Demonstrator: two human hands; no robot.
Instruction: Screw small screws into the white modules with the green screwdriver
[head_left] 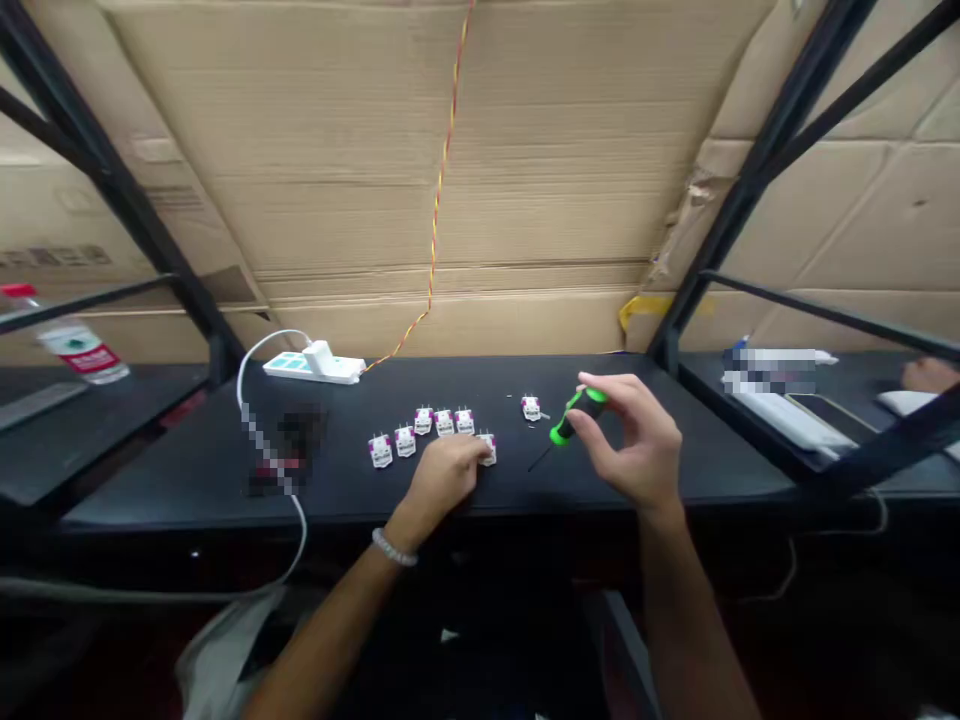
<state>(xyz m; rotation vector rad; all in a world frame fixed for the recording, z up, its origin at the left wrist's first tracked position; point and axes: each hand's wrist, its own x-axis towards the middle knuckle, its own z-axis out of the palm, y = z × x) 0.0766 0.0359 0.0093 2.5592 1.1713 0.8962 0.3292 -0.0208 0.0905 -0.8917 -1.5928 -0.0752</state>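
My right hand grips a green-and-black screwdriver by its handle, the thin shaft slanting down to the left above the black table. My left hand, with a beaded bracelet on the wrist, has its fingers closed on a small white and purple plastic part at the tabletop. Its exact kind cannot be made out. Several like parts lie in a loose row to the left, such as one white and purple part at the row's end. Another lone part lies between the hands, farther back.
A white power strip with a plug and white cable is at the back left. Black metal frame posts flank the table. Beyond them are a water bottle on the left and another person's hand on the right.
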